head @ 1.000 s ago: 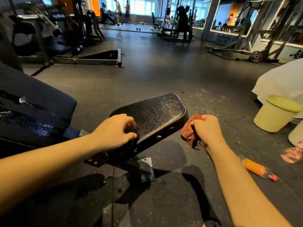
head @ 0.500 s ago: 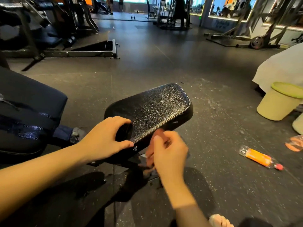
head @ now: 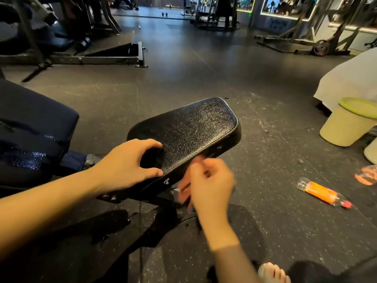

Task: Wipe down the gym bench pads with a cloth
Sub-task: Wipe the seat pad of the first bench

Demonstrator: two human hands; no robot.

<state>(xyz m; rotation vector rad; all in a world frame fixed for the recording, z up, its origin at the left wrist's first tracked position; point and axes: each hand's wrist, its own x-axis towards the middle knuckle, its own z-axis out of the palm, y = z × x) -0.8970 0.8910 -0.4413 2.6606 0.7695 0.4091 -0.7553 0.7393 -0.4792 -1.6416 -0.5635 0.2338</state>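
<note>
**Fingers (head: 151,142) clamped on the seat pad (head: 193,127), cloth (head: 183,185) down at its edge**

Fingers of the left hand (head: 126,166) are curled over the near end of the black seat pad, with the thumb pressed along its side edge. That's a solid grip. The pad sits dead centre of the frame, rising toward the upper right, its crinkled surface shining.

Now the right hand (head: 212,184), lower centre. It's smeared with motion blur, but its fingers (head: 204,170) are curled in. A reddish scrap of cloth peeks out at the hand's left side, tucked just under the pad's lower edge. The hand hides the rest of the cloth.

Under the pad's near end a dark metal bracket (head: 110,198) with bolts shows. At the left of the frame is the dark blue back pad (head: 34,127), with glossy streaks across it.

Out on the speckled floor (head: 204,74), an orange bottle (head: 322,193) lies on its side at the lower right. A second bottle (head: 367,174) is cut off by the right edge. Above them stands a pale bin (head: 344,127) with a green rim, in front of a white draped sheet (head: 350,78). A machine frame (head: 114,58) sits in the upper left, and a weight plate (head: 319,48) leans in the upper right.
</note>
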